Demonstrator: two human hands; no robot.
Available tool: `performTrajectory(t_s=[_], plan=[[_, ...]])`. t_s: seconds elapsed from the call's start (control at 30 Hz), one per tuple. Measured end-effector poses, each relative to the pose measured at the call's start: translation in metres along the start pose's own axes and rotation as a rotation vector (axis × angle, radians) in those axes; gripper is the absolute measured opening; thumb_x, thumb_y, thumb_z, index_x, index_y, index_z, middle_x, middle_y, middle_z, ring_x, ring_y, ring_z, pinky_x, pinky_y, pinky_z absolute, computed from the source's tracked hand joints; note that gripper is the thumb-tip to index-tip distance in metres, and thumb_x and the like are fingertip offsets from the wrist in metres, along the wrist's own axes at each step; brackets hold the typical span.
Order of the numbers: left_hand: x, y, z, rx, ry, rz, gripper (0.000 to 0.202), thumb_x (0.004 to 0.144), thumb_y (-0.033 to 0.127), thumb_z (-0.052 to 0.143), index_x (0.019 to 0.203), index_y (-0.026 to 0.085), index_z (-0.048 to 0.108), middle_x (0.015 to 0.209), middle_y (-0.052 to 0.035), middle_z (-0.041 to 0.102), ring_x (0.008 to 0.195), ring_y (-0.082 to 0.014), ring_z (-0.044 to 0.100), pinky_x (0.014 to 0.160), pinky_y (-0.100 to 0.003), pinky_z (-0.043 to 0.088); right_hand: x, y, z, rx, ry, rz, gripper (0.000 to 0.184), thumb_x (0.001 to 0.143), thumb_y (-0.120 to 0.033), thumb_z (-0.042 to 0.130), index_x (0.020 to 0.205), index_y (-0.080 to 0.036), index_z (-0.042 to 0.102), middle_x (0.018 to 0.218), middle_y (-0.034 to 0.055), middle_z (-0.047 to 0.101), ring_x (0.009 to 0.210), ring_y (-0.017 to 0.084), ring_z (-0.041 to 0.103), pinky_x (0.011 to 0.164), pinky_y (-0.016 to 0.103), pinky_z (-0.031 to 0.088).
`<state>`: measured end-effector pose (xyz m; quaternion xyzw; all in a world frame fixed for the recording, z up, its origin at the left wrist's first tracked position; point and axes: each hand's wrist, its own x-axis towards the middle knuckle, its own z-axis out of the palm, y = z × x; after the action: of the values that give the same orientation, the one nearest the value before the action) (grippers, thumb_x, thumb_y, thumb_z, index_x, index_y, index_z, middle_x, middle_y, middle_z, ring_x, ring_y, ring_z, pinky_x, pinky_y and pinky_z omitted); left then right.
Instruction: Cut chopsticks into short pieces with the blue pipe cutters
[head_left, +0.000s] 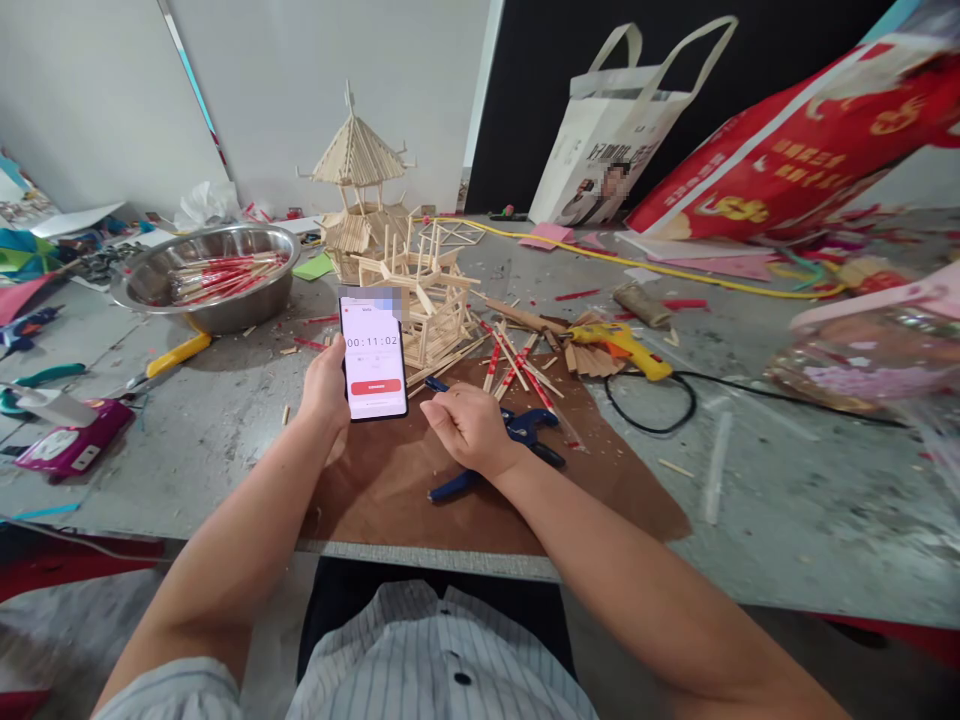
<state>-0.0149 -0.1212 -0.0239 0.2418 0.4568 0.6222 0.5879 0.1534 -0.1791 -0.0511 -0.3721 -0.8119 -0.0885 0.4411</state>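
Observation:
My left hand [326, 390] holds a smartphone [373, 352] upright, its screen showing a timer and a red button. My right hand [469, 425] rests loosely curled on the brown board [390, 480], fingers bent, lying on blue-handled pliers [525, 432]; whether it grips them is unclear. Just behind the phone stands a wooden-stick model [420, 295], and a taller stick pagoda [358, 180] rises behind that. Loose sticks with red ends [517, 365] lie scattered to the right of the phone.
A steel bowl [150, 290] of red-tipped sticks sits at the left. A yellow glue gun [622, 345] with a black cord lies at the right. A white tote bag [615, 130], a red bag [810, 140], a pink box [71, 440] and hand tools surround the grey table [787, 520].

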Motion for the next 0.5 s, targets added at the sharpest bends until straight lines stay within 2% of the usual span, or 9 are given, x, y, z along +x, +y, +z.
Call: performTrajectory(t_s=[0.17, 0.33, 0.5], plan=[[0.0013, -0.0027, -0.0005, 0.001, -0.019, 0.001, 0.019, 0.076, 0.032, 0.055, 0.078, 0.014, 0.061, 0.075, -0.0061, 0.069, 0.069, -0.0201, 0.065, 0.070, -0.037, 0.052, -0.0016, -0.0005, 0.0014, 0.010, -0.005, 0.027, 0.032, 0.088, -0.028, 0.034, 0.060, -0.019, 0.048, 0.052, 0.0018, 0.053, 0.052, 0.013, 0.047, 0.055, 0.026, 0.036], [0.0016, -0.0049, -0.0010, 0.013, -0.020, 0.015, 0.021, 0.074, 0.033, 0.057, 0.079, 0.013, 0.061, 0.076, -0.0066, 0.069, 0.067, -0.0200, 0.065, 0.070, -0.037, 0.052, -0.0004, -0.0025, 0.0005, 0.119, -0.011, 0.026, 0.025, 0.086, -0.026, 0.036, 0.067, -0.019, 0.050, 0.073, 0.0053, 0.065, 0.073, 0.016, 0.054, 0.069, 0.029, 0.042], [-0.0005, -0.0066, 0.0005, 0.028, -0.037, 0.020, 0.022, 0.073, 0.033, 0.057, 0.078, 0.012, 0.062, 0.075, -0.0070, 0.069, 0.069, -0.0209, 0.065, 0.070, -0.037, 0.051, 0.0012, -0.0040, -0.0011, 0.141, -0.051, 0.034, 0.021, 0.085, -0.026, 0.038, 0.071, -0.021, 0.052, 0.090, 0.0037, 0.067, 0.085, 0.018, 0.052, 0.078, 0.032, 0.042]])
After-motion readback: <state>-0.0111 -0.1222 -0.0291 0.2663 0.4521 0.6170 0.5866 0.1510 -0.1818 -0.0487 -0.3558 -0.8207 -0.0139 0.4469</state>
